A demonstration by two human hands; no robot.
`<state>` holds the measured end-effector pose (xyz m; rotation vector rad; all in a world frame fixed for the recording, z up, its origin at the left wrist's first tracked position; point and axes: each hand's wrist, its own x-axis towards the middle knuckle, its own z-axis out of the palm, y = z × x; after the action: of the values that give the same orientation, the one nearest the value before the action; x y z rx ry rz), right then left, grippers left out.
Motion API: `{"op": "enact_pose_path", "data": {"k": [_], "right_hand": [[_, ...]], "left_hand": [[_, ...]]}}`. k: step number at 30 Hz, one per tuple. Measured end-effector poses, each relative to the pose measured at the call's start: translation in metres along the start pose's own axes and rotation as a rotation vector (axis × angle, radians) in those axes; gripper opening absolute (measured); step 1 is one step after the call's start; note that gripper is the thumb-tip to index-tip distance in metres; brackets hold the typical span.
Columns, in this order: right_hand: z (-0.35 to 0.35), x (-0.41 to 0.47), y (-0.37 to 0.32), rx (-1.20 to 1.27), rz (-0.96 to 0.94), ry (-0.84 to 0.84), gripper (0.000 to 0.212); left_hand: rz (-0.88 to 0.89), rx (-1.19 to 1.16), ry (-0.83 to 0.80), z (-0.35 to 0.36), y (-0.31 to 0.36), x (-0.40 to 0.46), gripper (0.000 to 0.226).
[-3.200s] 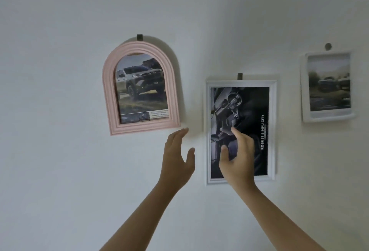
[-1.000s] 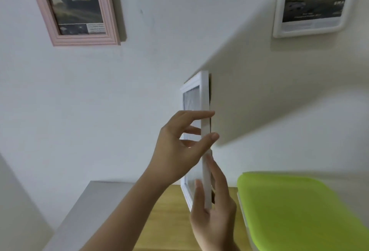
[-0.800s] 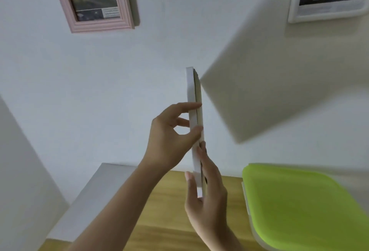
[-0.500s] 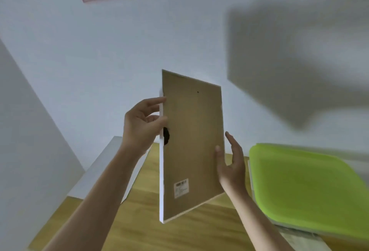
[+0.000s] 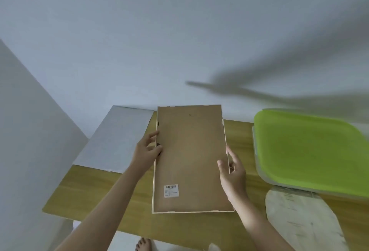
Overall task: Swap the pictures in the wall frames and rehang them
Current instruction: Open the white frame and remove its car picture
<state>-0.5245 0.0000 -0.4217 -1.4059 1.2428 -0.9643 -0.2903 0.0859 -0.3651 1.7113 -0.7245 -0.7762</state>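
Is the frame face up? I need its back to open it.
No, the frame shows its brown backing board and barcode sticker.

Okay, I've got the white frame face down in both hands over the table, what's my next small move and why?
Probably lower the frame flat onto the wooden table. Its brown backing faces up, and your left hand and right hand both grip its side edges, so neither is free to open the backing.

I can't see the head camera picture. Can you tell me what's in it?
Two hands hold a white picture frame face-down over a wooden table, its brown backing up: the left hand grips one long edge, the right hand the other. A green-lidded container sits to the right, a grey board to the left.
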Motion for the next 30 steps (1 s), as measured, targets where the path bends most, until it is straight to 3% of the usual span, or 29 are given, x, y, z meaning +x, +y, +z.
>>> {"op": "enact_pose_path", "data": {"k": [6, 15, 20, 25, 30], "right_hand": [[0.009, -0.007, 0.032, -0.035, 0.148, 0.058, 0.049], [0.033, -0.017, 0.046, -0.212, 0.294, 0.035, 0.047], [0.033, -0.02, 0.044, -0.412, 0.165, -0.01, 0.052], [0.023, -0.018, 0.042, -0.483, 0.183, -0.105, 0.057], [0.012, -0.021, 0.046, -0.47, 0.146, -0.251, 0.079]], "left_hand": [[-0.171, 0.127, -0.107, 0.014, -0.056, -0.024, 0.053], [-0.166, 0.51, -0.16, 0.007, -0.08, -0.013, 0.062], [-0.145, 0.523, -0.162, 0.001, -0.083, -0.006, 0.065], [-0.134, 0.497, -0.183, -0.001, -0.086, -0.005, 0.071], [-0.179, 0.463, -0.235, -0.003, -0.085, 0.001, 0.077]]}}
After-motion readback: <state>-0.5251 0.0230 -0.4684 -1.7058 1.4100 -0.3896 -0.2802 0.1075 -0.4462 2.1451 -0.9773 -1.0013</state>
